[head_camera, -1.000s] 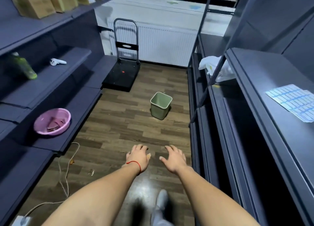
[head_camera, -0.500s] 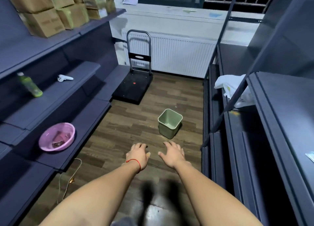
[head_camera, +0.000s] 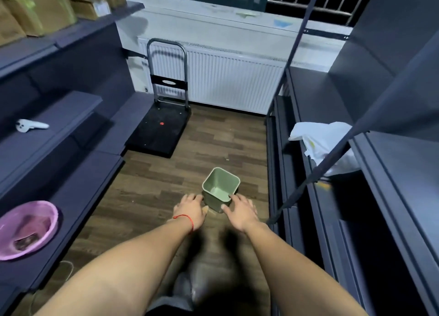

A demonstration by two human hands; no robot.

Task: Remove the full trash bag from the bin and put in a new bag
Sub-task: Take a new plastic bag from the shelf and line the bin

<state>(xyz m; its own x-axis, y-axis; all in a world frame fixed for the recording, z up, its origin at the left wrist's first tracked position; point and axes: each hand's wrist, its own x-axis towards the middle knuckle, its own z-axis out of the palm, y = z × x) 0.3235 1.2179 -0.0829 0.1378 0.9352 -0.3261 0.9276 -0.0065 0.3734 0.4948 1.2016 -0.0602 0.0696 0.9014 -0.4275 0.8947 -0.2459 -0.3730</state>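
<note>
- Bin (head_camera: pixel 221 185) stands upright on the wood floor (head_camera: pixel 154 185), mouth up, no bag visible inside, just ahead of both hands.
- Left hand (head_camera: pixel 191 208) and right hand (head_camera: pixel 240 212) flank its near corner, fingers spread, holding nothing; right is nearer the rim, contact unclear.
- White bag (head_camera: pixel 318 142) lies on the right shelf (head_camera: pixel 403 173).
- No writing is readable.

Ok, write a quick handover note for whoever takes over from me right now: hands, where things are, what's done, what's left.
Hands: left hand open and holding nothing, beside the green bin. The right hand is open at its near rim, contact unclear.
Things: bin upright on the floor, no bag visible inside. A white plastic bag lies on the right shelf.
Done: bin looks emptied.
Left: fit a new bag.
</note>
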